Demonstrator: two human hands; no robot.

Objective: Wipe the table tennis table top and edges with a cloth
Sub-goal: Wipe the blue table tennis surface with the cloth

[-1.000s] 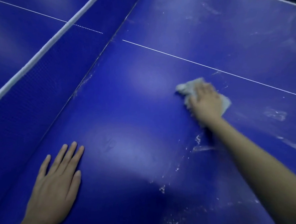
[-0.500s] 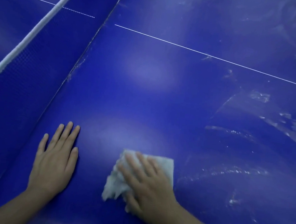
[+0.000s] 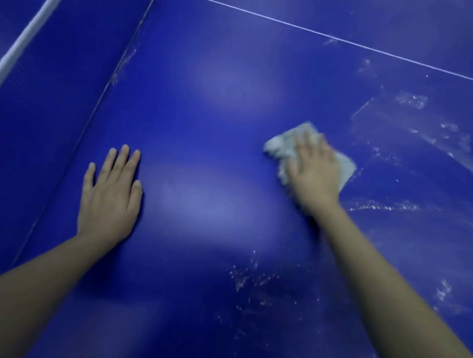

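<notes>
Head cam: our left hand (image 3: 109, 196) lies flat on table top (image 3: 219, 117), right hand (image 3: 314, 178) presses cloth (image 3: 283, 147), palm open; net (image 3: 41, 89) on L, streaks (image 3: 383, 207) on R.

A single head-worn view looks forward and down, close over the blue surface (image 3: 197, 259). Both forearms enter from the bottom corners, with the left hand (image 3: 109, 198) and right hand (image 3: 313, 175) mid-frame. The net (image 3: 55, 84) crosses the upper left, and a white line (image 3: 267, 17) crosses the top.
</notes>
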